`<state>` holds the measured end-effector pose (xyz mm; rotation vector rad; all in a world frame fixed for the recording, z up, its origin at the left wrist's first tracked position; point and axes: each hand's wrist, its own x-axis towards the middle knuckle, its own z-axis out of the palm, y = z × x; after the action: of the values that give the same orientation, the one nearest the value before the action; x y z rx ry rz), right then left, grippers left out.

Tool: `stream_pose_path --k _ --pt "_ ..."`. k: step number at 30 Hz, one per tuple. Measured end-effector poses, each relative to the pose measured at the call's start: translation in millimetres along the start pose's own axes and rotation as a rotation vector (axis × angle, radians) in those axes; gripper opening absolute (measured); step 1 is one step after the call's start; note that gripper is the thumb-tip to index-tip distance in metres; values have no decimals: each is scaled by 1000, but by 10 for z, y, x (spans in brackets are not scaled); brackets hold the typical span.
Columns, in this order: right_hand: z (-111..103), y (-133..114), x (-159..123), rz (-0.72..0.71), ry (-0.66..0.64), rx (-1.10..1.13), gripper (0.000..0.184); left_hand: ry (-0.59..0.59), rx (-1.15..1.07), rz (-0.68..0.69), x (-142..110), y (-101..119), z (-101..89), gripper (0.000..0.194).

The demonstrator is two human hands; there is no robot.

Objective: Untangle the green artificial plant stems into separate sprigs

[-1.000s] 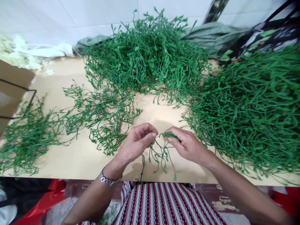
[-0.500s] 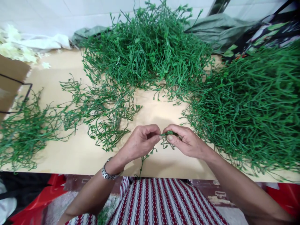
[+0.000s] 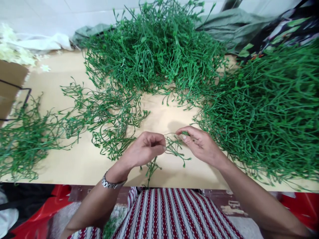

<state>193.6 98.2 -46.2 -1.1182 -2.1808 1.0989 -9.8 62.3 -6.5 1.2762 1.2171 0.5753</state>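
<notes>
My left hand (image 3: 144, 149) is closed in a pinch near the front of the table, holding thin green stems (image 3: 174, 146) that look like artificial flower stalks. They stick out to its right, and more stems (image 3: 151, 167) hang below it. Opposite, my right hand (image 3: 201, 144) pinches the end of a stem between thumb and fingertips, a bit of green showing there. A thin strand runs between the two hands. Beyond my left hand lies a loose spread of separated stems (image 3: 116, 141).
A tall heap of green stems (image 3: 159, 56) stands at the back, with another large heap (image 3: 269, 116) at right. A smaller pile (image 3: 25, 142) lies left, by a cardboard box (image 3: 11, 83). White flowers (image 3: 15, 49) are at the back left of the table (image 3: 82, 166).
My hands have moved apart, the left one shifting leftward and the right one slightly up and right. The bunched stems between them now spread out from my left hand.
</notes>
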Motion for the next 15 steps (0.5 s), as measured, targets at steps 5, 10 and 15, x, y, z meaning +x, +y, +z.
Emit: stream_pose_path --k 5,10,15 --pt "-76 -66 -14 -184 18 -176 28 -25 11 -46 -28 32 -16 16" --pt "-76 -285 -32 -315 34 -77 19 -49 26 -28 -16 62 49 17" --pt "14 -309 -19 -337 -49 -82 13 -20 -21 30 -18 70 87 14"
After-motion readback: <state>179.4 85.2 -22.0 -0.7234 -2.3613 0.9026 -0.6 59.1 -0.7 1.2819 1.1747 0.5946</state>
